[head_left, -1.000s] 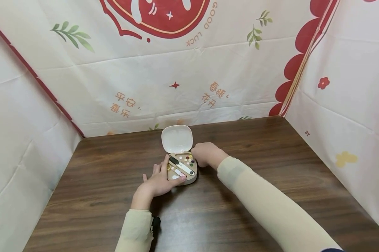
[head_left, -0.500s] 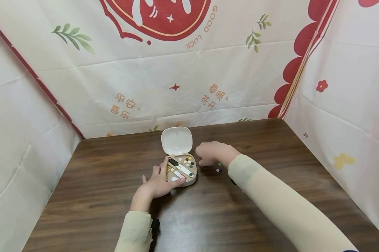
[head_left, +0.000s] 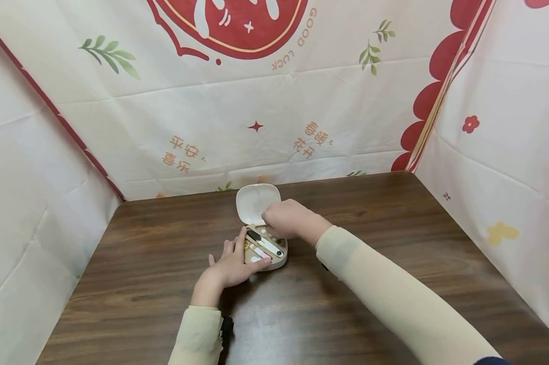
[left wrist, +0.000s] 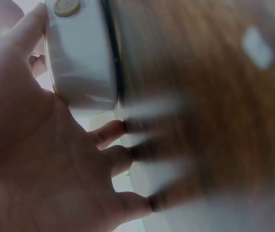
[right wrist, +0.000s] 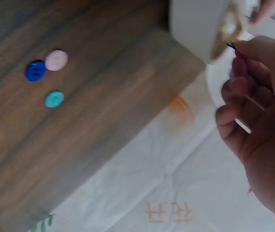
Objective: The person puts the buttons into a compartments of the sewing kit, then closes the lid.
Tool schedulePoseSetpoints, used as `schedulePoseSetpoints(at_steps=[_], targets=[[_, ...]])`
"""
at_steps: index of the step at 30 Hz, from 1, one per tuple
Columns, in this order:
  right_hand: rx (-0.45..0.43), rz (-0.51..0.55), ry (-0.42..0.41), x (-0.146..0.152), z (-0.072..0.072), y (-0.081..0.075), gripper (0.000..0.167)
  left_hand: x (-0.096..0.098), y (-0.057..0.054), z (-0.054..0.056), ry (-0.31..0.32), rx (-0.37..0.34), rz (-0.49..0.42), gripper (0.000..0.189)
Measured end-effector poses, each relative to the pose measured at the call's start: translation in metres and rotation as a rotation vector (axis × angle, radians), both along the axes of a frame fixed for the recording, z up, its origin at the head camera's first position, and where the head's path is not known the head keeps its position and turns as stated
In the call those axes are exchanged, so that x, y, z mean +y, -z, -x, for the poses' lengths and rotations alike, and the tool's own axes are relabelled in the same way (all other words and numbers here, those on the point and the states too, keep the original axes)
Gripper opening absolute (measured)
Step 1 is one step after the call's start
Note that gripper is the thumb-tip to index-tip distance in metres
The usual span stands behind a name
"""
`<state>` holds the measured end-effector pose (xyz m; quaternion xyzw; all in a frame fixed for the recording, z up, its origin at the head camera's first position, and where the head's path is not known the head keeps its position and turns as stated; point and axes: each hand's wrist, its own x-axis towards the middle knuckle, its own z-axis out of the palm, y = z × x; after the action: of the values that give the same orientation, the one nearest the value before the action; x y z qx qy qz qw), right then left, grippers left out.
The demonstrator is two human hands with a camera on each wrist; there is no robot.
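An opened sewing kit box stands on the table, its white lid tipped back. Inside lie a slim white tool with a black end, a pink-and-white strip and small round buttons. My left hand rests against the box's left side, thumb on the front rim; in the left wrist view its fingers are spread along the white wall. Over the right compartment, my right hand covers part of the buttons. Its thumb and forefinger pinch a small dark button, seen edge-on at the box.
Loose on the brown table lie a blue button, a pink button and a teal button, hidden behind the right arm in the head view. Printed cloth walls the table's back and sides.
My right hand first drew right, away from the box, baring the loose buttons on the table, then came back left over the box's right compartment. The left hand stayed put.
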<state>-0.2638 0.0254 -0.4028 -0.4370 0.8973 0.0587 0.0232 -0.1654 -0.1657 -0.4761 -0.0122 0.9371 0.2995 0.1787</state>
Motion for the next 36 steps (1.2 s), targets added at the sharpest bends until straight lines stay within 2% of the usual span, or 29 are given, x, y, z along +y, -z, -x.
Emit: schedulePoseSetpoints(at_steps=[6, 12, 20, 30, 36], targets=[[0.043, 0.033, -0.029, -0.002, 0.005, 0.014, 0.02, -0.002, 0.01, 0.006, 0.008, -0.008, 0.022, 0.131], [0.01, 0.037, -0.037, -0.003, 0.007, 0.012, 0.025, -0.002, 0.013, 0.008, 0.01, -0.008, 0.037, 0.127], [-0.011, 0.021, -0.034, -0.003, 0.007, 0.006, 0.014, -0.001, 0.008, 0.005, 0.012, -0.011, 0.033, 0.128], [-0.024, 0.015, -0.015, -0.007, 0.01, 0.005, 0.015, 0.003, -0.006, -0.003, 0.012, -0.01, 0.019, 0.125], [-0.02, 0.016, -0.014, -0.007, 0.012, 0.003, 0.019, 0.002, -0.002, 0.0, 0.011, -0.017, 0.035, 0.123]])
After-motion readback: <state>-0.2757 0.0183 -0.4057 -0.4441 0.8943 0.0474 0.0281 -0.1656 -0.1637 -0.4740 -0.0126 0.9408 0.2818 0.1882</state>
